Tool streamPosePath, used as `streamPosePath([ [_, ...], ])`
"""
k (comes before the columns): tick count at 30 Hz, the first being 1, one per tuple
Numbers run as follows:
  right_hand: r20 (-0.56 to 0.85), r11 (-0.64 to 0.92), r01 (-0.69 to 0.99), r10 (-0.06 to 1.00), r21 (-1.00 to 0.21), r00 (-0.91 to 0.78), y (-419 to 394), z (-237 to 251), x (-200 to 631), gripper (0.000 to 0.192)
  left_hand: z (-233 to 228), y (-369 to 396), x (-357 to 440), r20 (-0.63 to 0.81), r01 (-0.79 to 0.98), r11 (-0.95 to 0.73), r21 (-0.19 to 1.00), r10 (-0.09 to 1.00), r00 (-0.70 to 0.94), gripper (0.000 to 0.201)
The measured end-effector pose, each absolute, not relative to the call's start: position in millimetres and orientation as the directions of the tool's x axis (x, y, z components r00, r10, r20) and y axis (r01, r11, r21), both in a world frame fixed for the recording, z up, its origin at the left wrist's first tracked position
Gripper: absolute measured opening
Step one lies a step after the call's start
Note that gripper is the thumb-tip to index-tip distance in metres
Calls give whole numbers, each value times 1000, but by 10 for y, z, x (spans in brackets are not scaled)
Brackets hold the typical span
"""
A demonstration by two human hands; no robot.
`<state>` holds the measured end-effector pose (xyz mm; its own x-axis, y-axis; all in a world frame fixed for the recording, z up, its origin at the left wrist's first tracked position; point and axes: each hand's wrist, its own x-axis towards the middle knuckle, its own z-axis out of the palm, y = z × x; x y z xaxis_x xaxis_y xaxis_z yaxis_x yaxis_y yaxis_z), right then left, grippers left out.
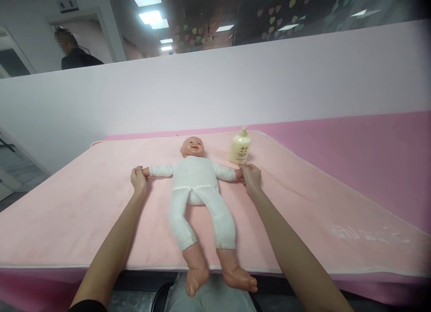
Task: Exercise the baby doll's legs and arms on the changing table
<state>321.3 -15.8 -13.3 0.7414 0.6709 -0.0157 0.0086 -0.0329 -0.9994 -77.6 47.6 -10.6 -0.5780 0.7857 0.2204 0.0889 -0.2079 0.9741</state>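
A baby doll [195,175] with a white cloth body lies on its back on a pink towel [97,208]. Its head points away from me, and its bare feet hang past the near edge. My left hand [138,179] is closed around the doll's hand at the left, with that arm stretched straight out. At the right, my right hand [251,175] grips the doll's other hand, so both its arms are spread wide. Just behind my right hand stands a pale yellow pump bottle [240,147], upright on the towel.
A white low wall [215,87] runs behind the pink table surface [370,164]. Beyond it, a person [77,54] in dark clothes is at a doorway on the left. Below the near edge is a clear plastic bag [208,296] in a dark-rimmed bin.
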Motion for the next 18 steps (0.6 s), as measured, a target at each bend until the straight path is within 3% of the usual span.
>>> streamPosePath([
  [13,-77,142,-204,609,-969,789,-128,-48,3222,17,-31,466,-746,216,48,-225,973,827,-519,30],
  [18,-52,175,-176,550,-969,834,-96,-93,3222,10,19,478,-724,218,64,-216,974,831,-511,26],
])
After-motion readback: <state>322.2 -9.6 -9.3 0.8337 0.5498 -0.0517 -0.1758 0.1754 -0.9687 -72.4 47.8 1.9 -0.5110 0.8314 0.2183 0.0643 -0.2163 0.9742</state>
